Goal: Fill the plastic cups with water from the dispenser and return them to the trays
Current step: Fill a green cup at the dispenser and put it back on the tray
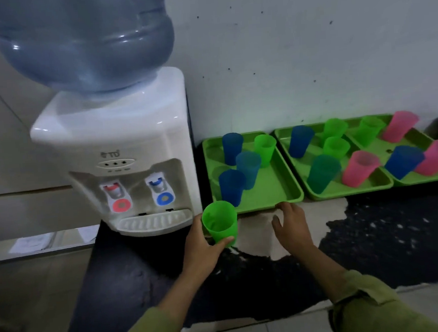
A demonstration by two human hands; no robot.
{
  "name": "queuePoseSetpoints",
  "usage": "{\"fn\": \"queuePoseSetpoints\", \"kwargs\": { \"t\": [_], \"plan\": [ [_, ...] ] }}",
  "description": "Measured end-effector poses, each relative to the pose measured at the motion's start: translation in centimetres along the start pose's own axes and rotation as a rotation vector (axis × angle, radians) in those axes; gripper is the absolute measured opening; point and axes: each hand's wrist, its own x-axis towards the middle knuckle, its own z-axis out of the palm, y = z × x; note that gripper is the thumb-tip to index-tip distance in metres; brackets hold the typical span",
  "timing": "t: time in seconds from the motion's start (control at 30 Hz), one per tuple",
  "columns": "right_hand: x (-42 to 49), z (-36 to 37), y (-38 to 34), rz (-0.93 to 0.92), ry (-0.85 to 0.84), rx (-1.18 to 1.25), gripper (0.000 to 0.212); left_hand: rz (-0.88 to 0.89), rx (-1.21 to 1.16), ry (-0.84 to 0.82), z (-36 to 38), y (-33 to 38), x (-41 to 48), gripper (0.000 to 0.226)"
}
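Left hand (201, 248) fingers grip one green cup (220, 222) (right hand (292, 228) splayed); three trays (272, 188) hold thirteen cups (248, 168).

**Dark counter (376, 245) bearing a dispenser and three trays**

The black, speckled counter runs along the far wall. A white water dispenser (123, 157) stands at its left end. To the right, three green trays sit close side by side: left tray (267, 188), middle tray (351, 194), right tray (428, 179). A pale worn patch (257, 231) lies just near of the left tray.
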Motion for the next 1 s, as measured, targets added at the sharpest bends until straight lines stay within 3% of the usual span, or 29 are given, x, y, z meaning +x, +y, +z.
{"fn": "queuePoseSetpoints", "kwargs": {
  "t": [0.3,0.43,0.73,1.0],
  "plan": [
    [4.8,-3.2,6.2,-0.202,-0.266,-0.32,0.056,0.027,0.039,0.008,9.6,6.7,5.1,0.064],
    [5.9,-3.2,7.7,-0.267,-0.385,-0.346,0.06,-0.028,0.06,0.018,13.7,7.9,8.1,0.066],
    [6.4,-1.8,9.6,-0.333,-0.338,-0.255,0.063,-0.114,0.117,0.004,18.6,7.0,11.5,0.075],
    [6.3,-1.0,10.5,-0.355,-0.31,-0.239,0.065,-0.153,0.137,0.004,19.7,5.7,11.3,0.069]
  ]
}}
